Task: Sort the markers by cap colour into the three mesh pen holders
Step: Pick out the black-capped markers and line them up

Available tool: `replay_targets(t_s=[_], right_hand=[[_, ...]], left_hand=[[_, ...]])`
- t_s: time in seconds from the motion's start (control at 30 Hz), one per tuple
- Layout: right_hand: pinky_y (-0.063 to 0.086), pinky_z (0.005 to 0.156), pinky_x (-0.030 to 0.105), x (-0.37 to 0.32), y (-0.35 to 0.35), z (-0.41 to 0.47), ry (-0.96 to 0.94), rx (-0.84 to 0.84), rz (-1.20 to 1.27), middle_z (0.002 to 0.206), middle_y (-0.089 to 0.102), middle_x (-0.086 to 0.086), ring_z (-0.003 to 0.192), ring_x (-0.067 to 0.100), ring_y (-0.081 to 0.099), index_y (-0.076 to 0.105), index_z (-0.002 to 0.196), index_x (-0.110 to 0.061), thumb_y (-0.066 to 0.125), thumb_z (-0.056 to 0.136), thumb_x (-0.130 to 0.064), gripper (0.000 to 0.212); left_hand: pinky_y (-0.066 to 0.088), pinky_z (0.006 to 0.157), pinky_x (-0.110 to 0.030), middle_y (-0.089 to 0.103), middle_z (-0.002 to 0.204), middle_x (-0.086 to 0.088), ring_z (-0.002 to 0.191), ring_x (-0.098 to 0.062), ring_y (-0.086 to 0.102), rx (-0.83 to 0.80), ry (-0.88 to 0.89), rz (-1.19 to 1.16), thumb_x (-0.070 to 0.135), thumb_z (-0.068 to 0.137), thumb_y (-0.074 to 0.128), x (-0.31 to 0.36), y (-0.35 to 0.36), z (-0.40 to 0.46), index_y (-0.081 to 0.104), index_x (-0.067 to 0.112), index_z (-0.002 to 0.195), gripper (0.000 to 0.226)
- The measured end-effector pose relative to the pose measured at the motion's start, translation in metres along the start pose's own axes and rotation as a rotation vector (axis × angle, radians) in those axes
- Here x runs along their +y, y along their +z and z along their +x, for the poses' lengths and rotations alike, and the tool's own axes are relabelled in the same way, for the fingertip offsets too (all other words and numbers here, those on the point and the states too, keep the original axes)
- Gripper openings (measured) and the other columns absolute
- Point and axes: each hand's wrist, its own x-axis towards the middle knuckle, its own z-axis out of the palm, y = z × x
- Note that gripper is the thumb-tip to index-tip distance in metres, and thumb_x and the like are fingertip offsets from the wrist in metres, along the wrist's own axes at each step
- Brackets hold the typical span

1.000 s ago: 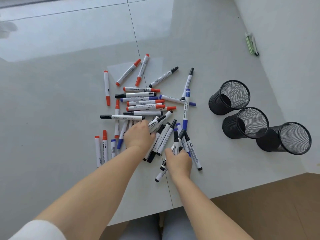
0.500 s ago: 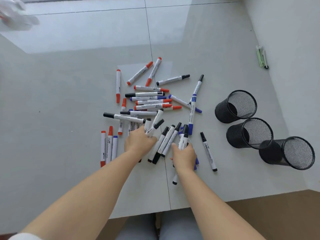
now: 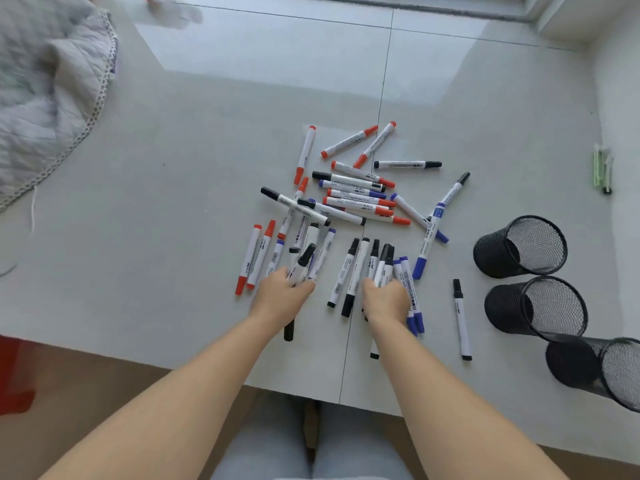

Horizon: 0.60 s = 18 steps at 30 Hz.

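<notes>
left hand (image 3: 285,293) clenches its grip on black-capped markers (image 3: 302,263) at centre frame; right hand (image 3: 387,301) grips a black-capped bundle (image 3: 383,266). loose markers (image 3: 356,188) litter the counter (image 3: 173,202) above. three mesh pen holders (image 3: 519,245) stand at right.

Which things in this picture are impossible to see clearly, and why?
- Head view: markers under the right hand; their count is hidden.
- Nearest mesh holder: cut by the right edge.
- Green object by the wall: too small to identify.
- Print on marker barrels: too small to read.
</notes>
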Motion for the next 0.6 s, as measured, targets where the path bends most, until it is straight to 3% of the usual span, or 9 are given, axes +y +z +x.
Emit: replay_targets(t_s=[0.1,0.2,0.3,0.37,0.47,0.6], right_hand=[[0.045,0.053,0.027,-0.002,-0.005,-0.011,0.065,0.013,0.079,0.070,0.060,0.006,0.059,0.023,0.055,0.052,0.064,-0.014,0.059,0.076,-0.024,0.018],[0.037,0.046,0.023,-0.008,-0.003,-0.032,0.074,0.012,0.176,0.067,0.059,0.006,0.053,0.018,0.051,0.050,0.063,-0.013,0.061,0.074,-0.025,0.020],[0.031,0.033,0.015,-0.020,0.014,-0.062,0.018,-0.055,0.222,0.065,0.059,0.006,0.046,0.015,0.048,0.052,0.067,-0.012,0.059,0.075,-0.022,0.015],[0.031,0.032,0.015,-0.028,0.036,-0.086,0.007,-0.128,0.242,0.057,0.056,0.004,0.042,0.016,0.046,0.050,0.065,-0.014,0.058,0.075,-0.020,0.015],[0.029,0.034,0.016,-0.040,0.079,-0.120,-0.002,-0.238,0.224,0.039,0.045,-0.006,0.034,0.011,0.038,0.044,0.059,-0.016,0.059,0.077,-0.019,0.023],[0.032,0.033,0.015,-0.056,0.149,-0.157,-0.058,-0.339,0.119,0.058,0.053,0.000,0.048,0.016,0.048,0.054,0.067,-0.019,0.057,0.078,-0.017,0.011]], left_hand=[[0.041,0.062,-0.033,0.050,0.066,-0.003,0.067,-0.019,0.052,0.027,-0.018,-0.069,0.027,0.077,0.060,-0.013,-0.018,-0.013,0.046,0.014,0.067,0.021],[0.040,0.057,-0.029,0.052,0.068,-0.002,0.064,-0.016,0.051,0.038,-0.022,-0.058,0.029,0.080,0.059,-0.030,-0.044,-0.020,0.050,0.015,0.068,0.020],[0.047,0.058,-0.027,0.063,0.080,-0.002,0.073,-0.017,0.060,0.036,-0.031,-0.076,0.032,0.085,0.058,-0.046,-0.076,-0.021,0.060,0.024,0.083,0.008],[0.052,0.065,-0.031,0.065,0.083,-0.004,0.078,-0.015,0.065,0.029,-0.047,-0.101,0.030,0.086,0.059,-0.059,-0.100,-0.019,0.060,0.021,0.091,0.010],[0.055,0.064,-0.035,0.061,0.071,-0.004,0.061,-0.014,0.062,0.027,-0.088,-0.143,0.023,0.085,0.060,-0.082,-0.140,-0.013,0.055,0.016,0.091,0.011],[0.043,0.047,-0.024,0.055,0.078,-0.003,0.061,-0.014,0.054,0.025,-0.107,-0.106,0.020,0.084,0.059,-0.116,-0.193,-0.001,0.048,0.021,0.096,0.016]])
